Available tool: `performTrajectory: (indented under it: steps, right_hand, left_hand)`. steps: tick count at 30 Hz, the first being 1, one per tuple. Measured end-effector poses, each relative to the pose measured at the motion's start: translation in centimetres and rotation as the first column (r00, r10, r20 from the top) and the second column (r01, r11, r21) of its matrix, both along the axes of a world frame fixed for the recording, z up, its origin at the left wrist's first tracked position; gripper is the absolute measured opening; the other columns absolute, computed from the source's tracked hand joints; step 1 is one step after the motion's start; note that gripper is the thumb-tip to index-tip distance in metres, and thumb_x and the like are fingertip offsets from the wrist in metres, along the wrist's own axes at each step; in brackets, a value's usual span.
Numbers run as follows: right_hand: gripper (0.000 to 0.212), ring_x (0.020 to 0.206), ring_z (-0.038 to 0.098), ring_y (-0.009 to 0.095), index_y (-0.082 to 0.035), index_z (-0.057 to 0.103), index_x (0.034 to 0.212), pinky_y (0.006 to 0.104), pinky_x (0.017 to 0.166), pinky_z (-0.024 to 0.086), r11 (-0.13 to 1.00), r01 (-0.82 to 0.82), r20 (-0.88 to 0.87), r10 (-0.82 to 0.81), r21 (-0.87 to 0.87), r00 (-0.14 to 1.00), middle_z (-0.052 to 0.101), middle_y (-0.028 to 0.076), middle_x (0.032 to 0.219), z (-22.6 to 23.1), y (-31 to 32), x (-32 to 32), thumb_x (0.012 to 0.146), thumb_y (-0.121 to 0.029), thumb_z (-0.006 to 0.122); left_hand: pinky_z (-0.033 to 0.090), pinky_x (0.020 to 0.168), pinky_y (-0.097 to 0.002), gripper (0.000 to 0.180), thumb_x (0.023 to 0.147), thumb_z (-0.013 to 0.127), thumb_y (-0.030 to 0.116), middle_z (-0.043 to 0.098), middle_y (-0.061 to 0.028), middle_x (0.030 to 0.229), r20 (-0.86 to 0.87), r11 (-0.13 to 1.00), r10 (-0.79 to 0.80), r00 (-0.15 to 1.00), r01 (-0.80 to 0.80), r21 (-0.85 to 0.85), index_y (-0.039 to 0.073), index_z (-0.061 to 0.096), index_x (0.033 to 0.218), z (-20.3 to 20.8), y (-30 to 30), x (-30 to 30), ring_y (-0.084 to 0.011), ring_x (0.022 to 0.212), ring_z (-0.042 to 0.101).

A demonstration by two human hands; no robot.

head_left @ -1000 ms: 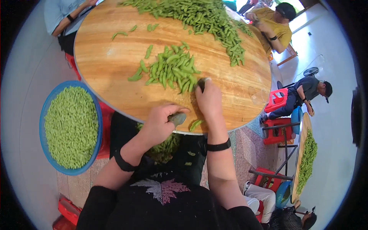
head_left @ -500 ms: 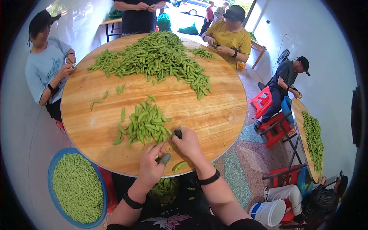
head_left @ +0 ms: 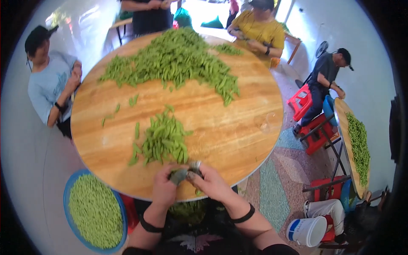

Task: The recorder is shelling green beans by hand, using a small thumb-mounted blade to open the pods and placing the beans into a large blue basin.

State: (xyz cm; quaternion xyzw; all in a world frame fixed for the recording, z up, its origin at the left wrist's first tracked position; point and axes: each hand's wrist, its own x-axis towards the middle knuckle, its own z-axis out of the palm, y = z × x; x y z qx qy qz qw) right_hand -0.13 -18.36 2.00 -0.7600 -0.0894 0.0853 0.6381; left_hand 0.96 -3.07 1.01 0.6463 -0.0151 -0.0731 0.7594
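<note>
Over the table's near edge, my left hand (head_left: 163, 187) and my right hand (head_left: 216, 183) meet with bent fingers. Dark grey-green covers show on the left thumb and around the right hand's fingertips. What lies between my fingers is blurred and hidden. A bit of green pod (head_left: 198, 192) shows just below my right thumb, mostly covered. Just beyond my hands sits a small heap of green soybean pods (head_left: 163, 138). The big pile of pods (head_left: 178, 57) covers the far part of the round wooden table (head_left: 238, 144).
A blue basin (head_left: 68, 204) of shelled green beans (head_left: 95, 212) stands below the table at left. Around the table are several people. At right are red stools (head_left: 316, 135), a white bucket (head_left: 309, 231) and a second table with pods (head_left: 358, 144). A clear cup (head_left: 268, 121) lies near the right rim.
My hands have come together at the table edge; the right moved down and toward the left. The pod by my right hand is now mostly covered. The whole view has shifted a little.
</note>
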Motion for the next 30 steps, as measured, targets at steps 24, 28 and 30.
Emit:
performTrajectory:
  steps: [24, 28, 30]
  right_hand:
    - [0.019, 0.049, 0.036, 0.002, -0.007, 0.059, 0.102, 0.0171, 0.043, 0.027, 0.909, 0.174, -0.41, -0.004, 0.379, 0.912, 0.045, -0.004, 0.06, 0.6, 0.9, -2.2, 0.093, -0.011, 0.042]
    - [0.014, 0.051, 0.04, 0.003, -0.005, 0.058, 0.09, 0.0186, 0.045, 0.032, 0.982, 0.175, 0.079, -0.17, -0.069, 0.982, 0.046, -0.004, 0.059, -0.5, 1.4, -2.0, 0.091, -0.009, 0.044]
    - [0.013, 0.052, 0.042, 0.003, -0.004, 0.055, 0.08, 0.0203, 0.046, 0.034, 0.966, 0.229, -0.224, -0.198, 0.122, 0.954, 0.047, -0.004, 0.059, 0.3, 1.3, -1.5, 0.09, -0.009, 0.047]
  left_hand:
    - [0.043, 0.071, -0.0209, 0.01, 0.083, 0.058, 0.001, 0.06, 0.0003, 0.086, -0.002, 0.916, -0.074, 0.997, 0.068, -0.396, 0.003, 0.061, 0.093, -0.4, -0.8, -1.5, -0.0058, 0.078, 0.053]
    - [0.043, 0.072, -0.0204, 0.015, 0.083, 0.057, -0.001, 0.06, 0.0005, 0.089, 0.047, 0.956, 0.03, 0.998, -0.014, -0.294, 0.003, 0.059, 0.097, -1.3, -0.9, -1.7, -0.006, 0.08, 0.054]
    - [0.043, 0.069, -0.0189, 0.02, 0.082, 0.056, -0.003, 0.061, -0.0004, 0.092, 0.029, 0.938, 0.026, 0.999, -0.015, -0.347, 0.004, 0.058, 0.1, -1.0, -0.7, -1.5, -0.0063, 0.078, 0.054]
